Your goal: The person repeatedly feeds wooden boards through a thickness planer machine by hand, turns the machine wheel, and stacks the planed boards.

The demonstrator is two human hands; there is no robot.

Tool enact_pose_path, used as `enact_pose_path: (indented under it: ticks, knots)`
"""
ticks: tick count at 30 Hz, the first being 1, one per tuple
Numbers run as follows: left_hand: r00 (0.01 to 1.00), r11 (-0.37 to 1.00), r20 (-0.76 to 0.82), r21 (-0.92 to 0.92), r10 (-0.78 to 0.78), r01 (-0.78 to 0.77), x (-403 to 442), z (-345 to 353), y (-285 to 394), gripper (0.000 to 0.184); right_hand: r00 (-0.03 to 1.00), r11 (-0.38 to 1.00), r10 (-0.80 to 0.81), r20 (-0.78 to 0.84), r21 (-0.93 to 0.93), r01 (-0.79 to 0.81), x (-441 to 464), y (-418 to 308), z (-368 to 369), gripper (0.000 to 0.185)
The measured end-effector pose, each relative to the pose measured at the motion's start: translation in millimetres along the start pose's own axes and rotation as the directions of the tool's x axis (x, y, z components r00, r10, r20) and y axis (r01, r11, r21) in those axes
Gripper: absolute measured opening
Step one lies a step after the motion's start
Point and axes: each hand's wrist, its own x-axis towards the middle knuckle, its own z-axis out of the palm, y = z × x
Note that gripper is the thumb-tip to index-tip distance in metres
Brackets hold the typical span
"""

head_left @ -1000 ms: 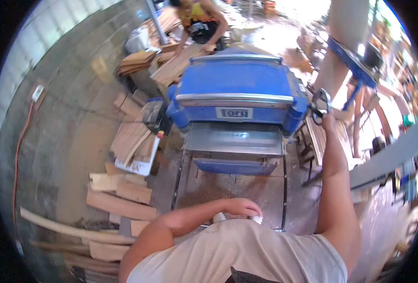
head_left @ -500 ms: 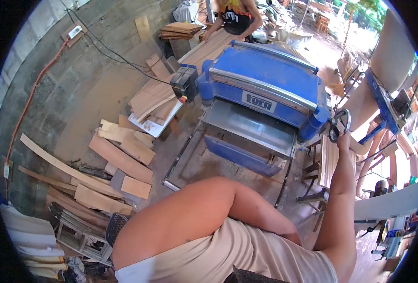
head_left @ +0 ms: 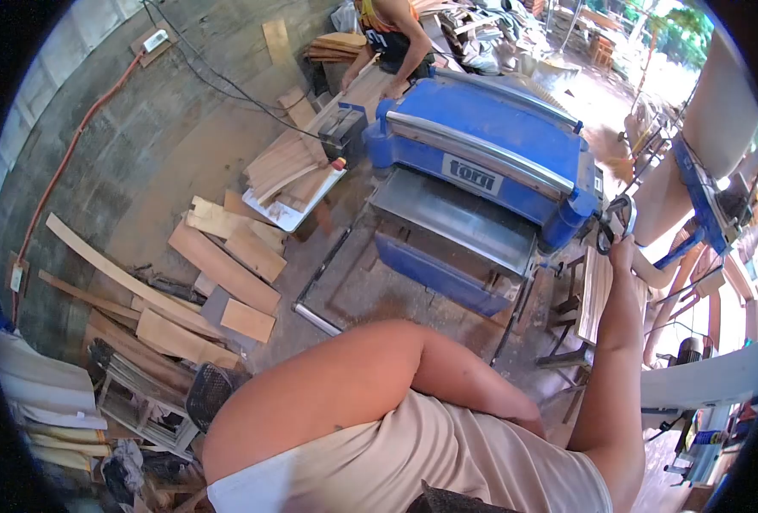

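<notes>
On the right side of a blue thickness planer (head_left: 492,128), my right hand (head_left: 622,248) is closed around the rim of its handwheel (head_left: 606,232). That arm is stretched out straight. My left forearm (head_left: 481,386) is bent across my front; the left hand is tucked against my shirt (head_left: 473,449), fingers hidden. The planer's metal infeed table (head_left: 452,222) faces me. At its far side, a person (head_left: 383,38) has both hands on long boards (head_left: 369,96).
Cut boards (head_left: 225,265) lie on the floor to the left. A white panel (head_left: 298,212) holds more pieces. A cable (head_left: 225,92) runs from the wall to the planer's switch box (head_left: 342,132). A wooden bench (head_left: 597,295) stands at the right.
The person behind the planer has moved left and leans over the boards. My right hand stays on the handwheel. The view has shifted slightly.
</notes>
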Motion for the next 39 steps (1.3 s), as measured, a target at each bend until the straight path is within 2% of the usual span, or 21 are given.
enact_pose_path:
  ticks: [7,10,11,12,13,14,15,17,19,21,23,25,26,27,29,30,32,33,34,36,39]
  knots:
    - [0.999,1.000,-0.044,-0.012,-0.030,0.029,-8,0,-3,0.039,0.998,0.998,-0.050,0.034,0.031,0.049,8,27,19,0.035]
    - [0.981,0.989,-0.171,-0.129,-0.090,0.068,-56,11,-4,0.040,0.972,0.935,-0.230,0.055,0.289,0.205,-10,54,32,0.041]
    - [0.967,0.976,-0.226,-0.205,-0.117,0.070,-77,18,-4,0.039,0.927,0.881,-0.374,0.003,0.315,0.354,-39,72,37,0.041]
    - [0.966,0.997,-0.246,-0.027,-0.080,0.076,-91,28,-40,0.037,0.955,0.924,-0.044,0.294,0.375,-0.073,-97,-3,-44,0.038]
    - [0.946,0.979,-0.265,-0.121,-0.189,0.161,-111,47,-42,0.036,0.888,0.995,0.047,0.458,0.058,-0.082,-122,42,-19,0.036]
    - [0.900,0.961,-0.339,-0.129,-0.274,0.245,-130,66,-26,0.036,0.757,0.832,0.034,0.652,0.402,-0.384,-162,111,50,0.062]
    - [0.896,0.990,-0.422,-0.061,-0.139,0.125,-146,82,-36,0.039,0.783,0.908,0.031,0.621,0.310,-0.282,-212,121,34,0.066]
    - [0.822,0.981,-0.554,0.040,-0.134,0.187,-176,107,-17,0.043,0.803,0.987,0.118,0.584,0.019,-0.158,-308,124,-8,0.067]
    - [0.772,0.986,-0.621,-0.007,-0.134,0.165,-193,130,2,0.044,0.676,0.972,0.210,0.706,-0.078,-0.220,-398,168,-13,0.070]
    - [0.784,0.986,-0.602,-0.038,-0.152,0.162,-196,152,6,0.047,0.202,0.862,0.459,0.865,-0.378,-0.338,-441,149,-66,0.063]
    - [0.777,0.985,-0.607,-0.064,-0.167,0.161,-201,168,-3,0.050,0.127,0.863,0.448,0.885,-0.390,-0.321,-497,186,-75,0.058]
    - [0.729,0.940,-0.620,-0.328,-0.290,0.094,-194,182,-25,0.054,0.035,0.880,0.417,0.908,-0.394,-0.268,-528,201,-101,0.054]
    - [0.743,0.938,-0.605,-0.336,-0.288,0.090,-188,182,-36,0.054,0.012,0.898,0.405,0.914,-0.395,-0.197,-521,198,-117,0.051]
    - [0.655,0.945,-0.681,-0.246,-0.328,0.217,-181,183,-46,0.050,-0.013,0.914,0.387,0.922,-0.385,-0.126,-516,198,-128,0.048]
    - [0.452,0.868,-0.828,-0.082,-0.333,0.489,-167,176,-56,0.043,0.137,0.907,0.397,0.907,-0.366,-0.206,-508,214,-133,0.052]
    - [0.401,0.883,-0.878,-0.052,-0.263,0.467,-143,169,-42,0.036,0.138,0.906,0.397,0.907,-0.364,-0.217,-499,218,-136,0.052]
    - [0.438,0.921,-0.837,-0.182,-0.329,0.345,-110,146,-12,0.038,0.408,0.915,0.386,0.827,-0.287,-0.284,-480,225,-142,0.055]
    - [0.470,0.924,-0.796,-0.321,-0.383,0.209,-95,133,-7,0.041,0.404,0.912,0.390,0.827,-0.287,-0.293,-474,233,-140,0.055]
    - [0.473,0.922,-0.791,-0.324,-0.388,0.212,-90,114,-13,0.041,0.434,0.912,0.374,0.820,-0.241,-0.330,-469,250,-133,0.055]
    - [0.628,0.881,-0.748,-0.426,-0.214,-0.208,-84,65,-32,0.053,0.463,0.912,0.354,0.813,-0.190,-0.362,-446,282,-126,0.055]
    - [0.579,0.923,-0.778,-0.370,-0.245,-0.106,-34,-30,-77,0.061,0.354,0.898,0.354,0.866,-0.210,-0.386,-393,345,-109,0.053]
